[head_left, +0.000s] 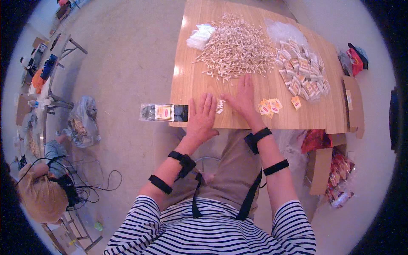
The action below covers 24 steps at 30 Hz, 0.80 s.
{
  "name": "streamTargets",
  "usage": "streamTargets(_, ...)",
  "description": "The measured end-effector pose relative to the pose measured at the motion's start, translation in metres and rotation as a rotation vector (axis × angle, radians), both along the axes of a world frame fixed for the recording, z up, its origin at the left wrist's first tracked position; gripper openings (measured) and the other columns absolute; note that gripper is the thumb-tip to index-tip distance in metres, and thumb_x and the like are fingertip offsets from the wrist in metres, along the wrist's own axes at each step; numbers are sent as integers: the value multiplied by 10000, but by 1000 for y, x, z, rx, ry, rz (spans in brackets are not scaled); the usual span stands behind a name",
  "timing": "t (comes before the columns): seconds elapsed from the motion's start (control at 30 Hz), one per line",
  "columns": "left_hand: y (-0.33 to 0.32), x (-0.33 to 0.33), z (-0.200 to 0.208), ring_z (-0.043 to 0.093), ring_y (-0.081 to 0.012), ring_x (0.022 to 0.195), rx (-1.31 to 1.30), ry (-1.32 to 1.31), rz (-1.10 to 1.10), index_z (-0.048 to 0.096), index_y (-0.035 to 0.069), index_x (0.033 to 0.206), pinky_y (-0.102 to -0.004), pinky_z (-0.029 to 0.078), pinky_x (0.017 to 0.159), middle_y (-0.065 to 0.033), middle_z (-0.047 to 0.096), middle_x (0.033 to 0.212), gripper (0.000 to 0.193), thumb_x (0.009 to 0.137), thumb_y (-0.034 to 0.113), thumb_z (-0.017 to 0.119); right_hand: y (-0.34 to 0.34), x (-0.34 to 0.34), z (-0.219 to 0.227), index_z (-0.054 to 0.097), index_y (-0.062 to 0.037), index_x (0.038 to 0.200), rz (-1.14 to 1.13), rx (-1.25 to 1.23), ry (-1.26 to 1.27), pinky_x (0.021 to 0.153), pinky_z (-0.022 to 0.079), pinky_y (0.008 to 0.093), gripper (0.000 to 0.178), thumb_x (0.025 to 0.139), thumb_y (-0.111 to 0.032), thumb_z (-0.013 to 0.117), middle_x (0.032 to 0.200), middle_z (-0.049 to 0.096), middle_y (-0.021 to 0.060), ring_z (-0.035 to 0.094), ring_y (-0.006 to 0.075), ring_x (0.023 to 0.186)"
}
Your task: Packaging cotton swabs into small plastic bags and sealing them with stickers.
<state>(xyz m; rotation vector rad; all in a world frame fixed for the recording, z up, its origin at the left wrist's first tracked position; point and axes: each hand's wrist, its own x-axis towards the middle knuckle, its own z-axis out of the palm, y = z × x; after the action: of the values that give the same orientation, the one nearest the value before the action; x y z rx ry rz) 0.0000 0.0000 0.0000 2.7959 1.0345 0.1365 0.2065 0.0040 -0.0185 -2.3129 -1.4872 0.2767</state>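
My left hand (202, 118) lies palm down at the table's near edge, its fingers stretched out. Just left of it, a black holder (182, 113) with a clear plastic sleeve juts past the table edge, bearing a flat pack of cotton swabs (164, 113). Between my hands sits a small bunch of cotton swabs (219, 106). My right hand (243, 100) reaches to the right of this bunch, thumb apart and fingers extended toward a big heap of loose cotton swabs (238, 49). Several orange and white cards (270, 107) lie right of my right wrist, one card (296, 102) apart from them.
Filled small packs (304, 70) are piled on the table's right side, with clear plastic bags (287, 32) behind them. More clear bags (200, 36) lie left of the heap. Cardboard boxes (321, 172) stand right of the table. Another person (44, 191) is at the far left.
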Motion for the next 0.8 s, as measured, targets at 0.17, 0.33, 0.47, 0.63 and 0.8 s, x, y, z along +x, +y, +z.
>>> streamTargets(0.17, -9, -5, -4, 179, -345, 1522, -7, 21, 1, 235, -21, 1539, -634, 137, 1198, -183, 243, 1612, 1295, 561, 514, 895, -31, -1, -6, 202, 120, 1519, -142, -112, -49, 1235, 138, 499, 1131, 785, -544, 749, 1601, 189, 314, 161, 437, 1503)
streamTargets(0.33, -5, 1, -2, 187, -346, 1519, 21, -16, 8, 226, -18, 1543, -648, 143, 1190, -182, 255, 1607, 1296, 568, 517, 892, -54, -12, -3, 283, 123, 1491, -69, 38, -68, 1224, 178, 502, 963, 864, -491, 679, 1571, 263, 321, 234, 441, 1479)
streamTargets(0.47, -2, 2, -1, 190, -346, 1518, 38, -12, -3, 242, -14, 1541, -647, 154, 1188, -178, 257, 1608, 1278, 574, 515, 890, -24, -25, -10, 353, 138, 1452, 31, -23, -116, 1216, 197, 506, 877, 905, -489, 629, 1553, 301, 321, 241, 445, 1475)
streamTargets(0.63, -2, 1, -5, 199, -324, 1519, 11, -82, 3, 282, -13, 1526, -655, 142, 1191, -171, 265, 1605, 1229, 566, 441, 902, -26, -38, -13, 355, 107, 1468, 102, 74, 15, 1206, 207, 527, 803, 949, -464, 581, 1571, 287, 298, 240, 416, 1484)
streamTargets(0.8, -1, 0, -2, 189, -345, 1518, 16, -1, 14, 276, -6, 1535, -633, 153, 1193, -175, 242, 1616, 1217, 618, 534, 866, -20, -37, -6, 378, 49, 1482, 268, 45, -66, 1199, 218, 537, 751, 955, -445, 582, 1586, 306, 235, 249, 383, 1491)
